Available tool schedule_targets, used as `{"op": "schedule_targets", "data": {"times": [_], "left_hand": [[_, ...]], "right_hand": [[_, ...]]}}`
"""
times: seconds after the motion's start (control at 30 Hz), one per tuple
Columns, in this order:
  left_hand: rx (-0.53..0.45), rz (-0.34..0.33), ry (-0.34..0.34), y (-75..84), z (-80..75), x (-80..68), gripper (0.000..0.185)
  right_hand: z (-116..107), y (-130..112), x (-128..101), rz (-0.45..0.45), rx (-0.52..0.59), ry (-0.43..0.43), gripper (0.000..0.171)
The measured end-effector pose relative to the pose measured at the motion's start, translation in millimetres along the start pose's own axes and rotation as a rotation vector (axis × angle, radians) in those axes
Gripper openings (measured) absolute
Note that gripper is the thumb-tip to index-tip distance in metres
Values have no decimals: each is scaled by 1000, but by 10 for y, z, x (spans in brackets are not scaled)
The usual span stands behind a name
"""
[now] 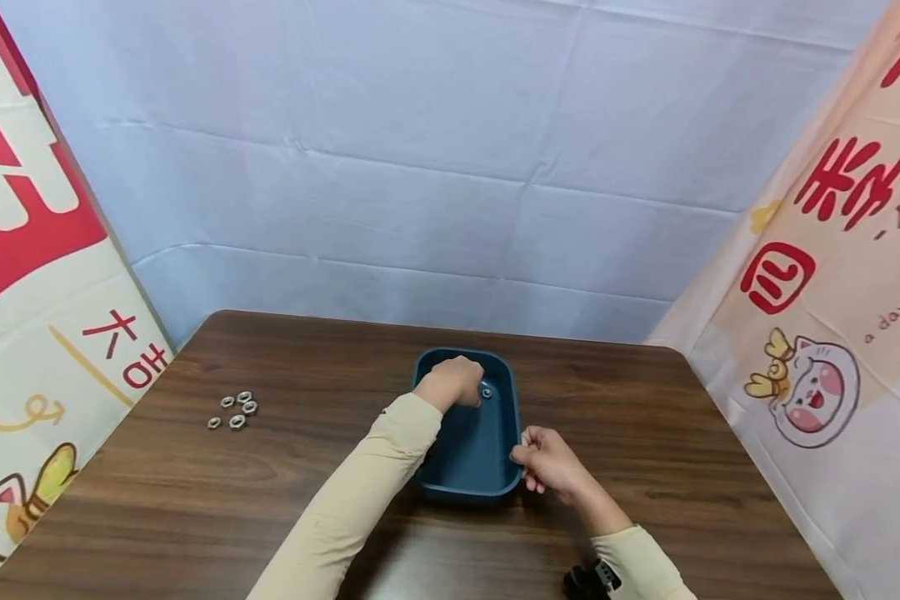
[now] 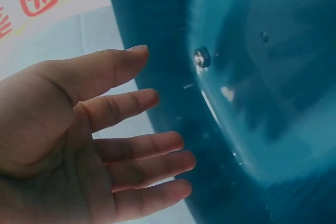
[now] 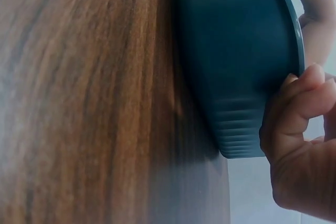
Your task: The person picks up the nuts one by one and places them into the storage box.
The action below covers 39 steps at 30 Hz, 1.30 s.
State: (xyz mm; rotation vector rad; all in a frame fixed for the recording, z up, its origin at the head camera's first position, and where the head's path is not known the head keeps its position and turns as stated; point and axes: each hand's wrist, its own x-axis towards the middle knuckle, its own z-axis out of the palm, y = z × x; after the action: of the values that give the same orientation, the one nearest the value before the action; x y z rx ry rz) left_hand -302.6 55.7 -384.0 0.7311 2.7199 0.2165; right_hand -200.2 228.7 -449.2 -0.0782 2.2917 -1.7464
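Red "a day" lettering on banner [image 1: 832, 275]

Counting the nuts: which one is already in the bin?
The single nut inside the blue bin, beside the left hand; the other nuts lie clustered on the table.

A deep teal-blue tray [image 1: 506, 417] is seen on a dark brown table [image 1: 645, 467] marked with a streaked wood grain, and a silvery grey metal nut [image 1: 486, 390] is shown inside it, matched by a cluster of silver-grey nuts [image 1: 234, 409] on the wood to one side. Pale cream sleeves [image 1: 360, 492] are worn on both arms, and a small black object [image 1: 587, 579] is seen at the right wrist. The scene is backed by a creased pale blue-white cloth [image 1: 420, 150] and flanked by a cream banner [image 1: 37, 275] printed with red blocks, red characters and a yellow cartoon figure, and by a peach-toned banner [image 1: 832, 333] printed with red characters and a pink-cheeked white cartoon cat.
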Motion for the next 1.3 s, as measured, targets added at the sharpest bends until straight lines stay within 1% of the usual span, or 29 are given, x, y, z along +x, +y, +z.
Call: {"op": "schedule_targets", "data": {"times": [0.2, 0.27, 0.33, 0.43, 0.5, 0.7, 0.87, 1.1, 1.3], "left_hand": [[69, -4, 40, 22, -17, -105, 13], [85, -3, 53, 23, -19, -148, 14], [100, 1, 63, 17, -28, -194, 20], [126, 5, 67, 0, -62, -273, 34], [137, 12, 72, -13, -91, -328, 40], [157, 26, 95, -45, -177, -484, 44], [155, 40, 123, -88, -188, -610, 43], [147, 57, 150, -215, -126, -742, 43], [99, 51, 147, -337, -72, -839, 45]], "right_hand": [[7, -4, 25, 4, -7, 15, 11], [15, -10, 30, 5, -5, 13, 11], [23, -17, 32, 2, -5, 6, 10], [32, -25, 30, 0, -2, -9, 10], [32, -25, 27, 0, -2, -12, 11], [28, -20, 33, 1, -2, -4, 12], [40, -17, 46, -6, -8, -5, 11], [54, -18, 40, -3, -7, 0, 12], [43, -7, 30, -5, -14, 1, 12]]}}
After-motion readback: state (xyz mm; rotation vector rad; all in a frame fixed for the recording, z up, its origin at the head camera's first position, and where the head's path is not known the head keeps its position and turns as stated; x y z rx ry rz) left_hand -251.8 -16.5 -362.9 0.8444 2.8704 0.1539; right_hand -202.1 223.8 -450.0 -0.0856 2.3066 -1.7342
